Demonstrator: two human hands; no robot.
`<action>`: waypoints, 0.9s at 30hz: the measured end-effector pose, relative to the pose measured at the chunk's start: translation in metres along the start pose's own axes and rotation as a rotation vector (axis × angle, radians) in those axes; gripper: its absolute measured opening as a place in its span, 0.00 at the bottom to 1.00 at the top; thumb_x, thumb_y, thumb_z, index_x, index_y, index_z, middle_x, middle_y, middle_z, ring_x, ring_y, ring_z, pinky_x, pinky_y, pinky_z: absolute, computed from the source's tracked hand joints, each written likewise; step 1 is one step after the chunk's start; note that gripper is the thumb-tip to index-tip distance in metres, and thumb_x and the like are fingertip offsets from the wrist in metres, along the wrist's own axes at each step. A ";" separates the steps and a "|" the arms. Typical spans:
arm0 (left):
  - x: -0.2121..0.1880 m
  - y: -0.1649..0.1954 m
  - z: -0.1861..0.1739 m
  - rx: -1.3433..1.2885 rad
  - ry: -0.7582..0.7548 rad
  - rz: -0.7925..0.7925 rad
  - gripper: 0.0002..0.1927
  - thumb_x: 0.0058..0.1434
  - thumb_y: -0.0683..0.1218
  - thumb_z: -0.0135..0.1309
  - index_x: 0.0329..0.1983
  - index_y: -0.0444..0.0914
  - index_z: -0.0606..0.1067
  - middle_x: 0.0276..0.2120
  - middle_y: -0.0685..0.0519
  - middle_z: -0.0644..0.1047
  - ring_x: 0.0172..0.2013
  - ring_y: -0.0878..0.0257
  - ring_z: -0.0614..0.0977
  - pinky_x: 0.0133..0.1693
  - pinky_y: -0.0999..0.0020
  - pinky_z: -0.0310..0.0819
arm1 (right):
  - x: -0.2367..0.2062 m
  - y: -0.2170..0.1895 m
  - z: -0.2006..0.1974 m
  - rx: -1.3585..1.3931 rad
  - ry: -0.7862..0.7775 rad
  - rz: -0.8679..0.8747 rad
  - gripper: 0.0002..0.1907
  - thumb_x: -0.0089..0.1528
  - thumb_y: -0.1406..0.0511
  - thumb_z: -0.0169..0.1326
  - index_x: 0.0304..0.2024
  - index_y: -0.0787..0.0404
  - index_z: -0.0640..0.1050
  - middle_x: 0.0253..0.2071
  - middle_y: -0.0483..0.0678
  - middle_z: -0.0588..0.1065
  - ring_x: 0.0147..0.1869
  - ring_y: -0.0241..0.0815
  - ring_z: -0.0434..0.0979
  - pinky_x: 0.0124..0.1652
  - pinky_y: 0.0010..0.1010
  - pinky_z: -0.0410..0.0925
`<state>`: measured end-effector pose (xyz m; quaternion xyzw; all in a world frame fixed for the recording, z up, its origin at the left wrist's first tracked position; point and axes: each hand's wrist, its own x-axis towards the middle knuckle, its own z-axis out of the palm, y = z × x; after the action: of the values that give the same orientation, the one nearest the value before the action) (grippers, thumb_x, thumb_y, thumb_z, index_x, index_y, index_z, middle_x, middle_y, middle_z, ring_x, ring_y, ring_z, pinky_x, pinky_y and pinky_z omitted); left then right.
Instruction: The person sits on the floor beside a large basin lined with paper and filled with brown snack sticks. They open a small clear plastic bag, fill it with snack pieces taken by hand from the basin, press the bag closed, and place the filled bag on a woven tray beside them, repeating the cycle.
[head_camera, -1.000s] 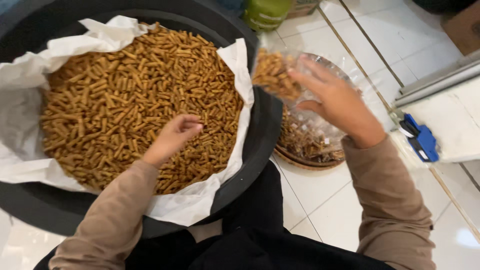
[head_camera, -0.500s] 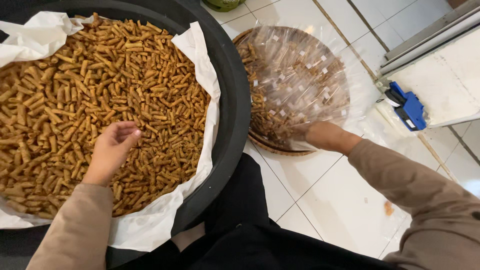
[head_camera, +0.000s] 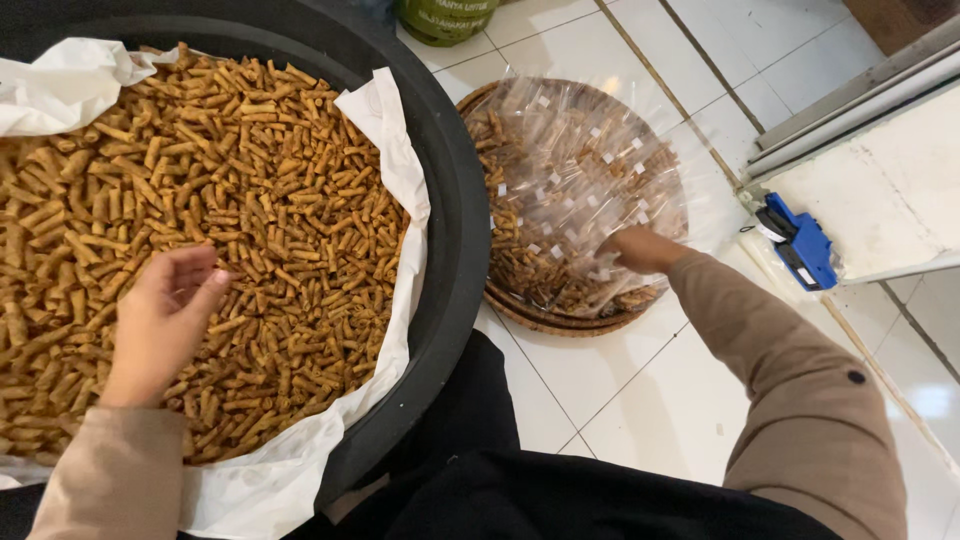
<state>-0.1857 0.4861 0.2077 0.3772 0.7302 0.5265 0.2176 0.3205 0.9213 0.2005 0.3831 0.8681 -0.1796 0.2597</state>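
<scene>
Your left hand (head_camera: 160, 325) hovers low over the heap of golden-brown snack sticks (head_camera: 200, 230), palm turned inward and fingers loosely curled and spread, its grip released and closing on nothing that shows, though the fingertips sit just at the surface of the pile. The sticks fill a wide black basin (head_camera: 450, 230) lined with white paper (head_camera: 385, 130), which folds over the rim on the near and right sides. Your right hand (head_camera: 640, 250) reaches out to the round woven tray (head_camera: 560, 320) standing on the white tiled floor (head_camera: 620, 390) just beside the basin; the tray is heaped with small clear plastic packets (head_camera: 575, 180) of the same sticks. That hand rests among the packets at the tray's near edge, and you cannot tell from this angle whether its grip is clenched on one of them or merely lying on top, since the fingers are buried in the plastic. Farther right, a blue hand tool (head_camera: 800, 245) lies at the edge of a pale raised surface, well apart from both hands. A green container (head_camera: 447, 20) stands beyond the basin at the top.
</scene>
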 end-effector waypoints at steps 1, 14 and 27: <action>-0.005 0.013 -0.007 -0.029 0.012 0.013 0.19 0.70 0.44 0.58 0.60 0.32 0.74 0.48 0.52 0.80 0.46 0.68 0.80 0.46 0.74 0.74 | 0.001 -0.001 -0.005 0.048 0.062 -0.076 0.21 0.61 0.70 0.56 0.57 0.55 0.79 0.57 0.49 0.78 0.56 0.46 0.81 0.54 0.35 0.73; -0.185 0.072 0.176 -0.854 -1.223 -0.058 0.17 0.71 0.43 0.52 0.61 0.35 0.73 0.49 0.52 0.78 0.45 0.67 0.79 0.53 0.71 0.74 | -0.062 -0.064 0.237 0.688 1.266 0.427 0.07 0.66 0.69 0.56 0.46 0.64 0.77 0.45 0.52 0.75 0.44 0.46 0.75 0.40 0.35 0.69; -0.077 -0.058 0.500 -0.422 -0.033 -0.659 0.24 0.65 0.38 0.48 0.66 0.38 0.65 0.42 0.51 0.75 0.44 0.58 0.78 0.50 0.62 0.73 | -0.012 -0.064 0.244 0.470 0.792 0.243 0.10 0.60 0.67 0.58 0.45 0.60 0.79 0.46 0.55 0.76 0.50 0.60 0.75 0.45 0.49 0.68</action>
<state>0.2009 0.7197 -0.0278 0.0776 0.6842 0.5609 0.4595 0.3548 0.7487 0.0192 0.5693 0.7850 -0.1794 -0.1656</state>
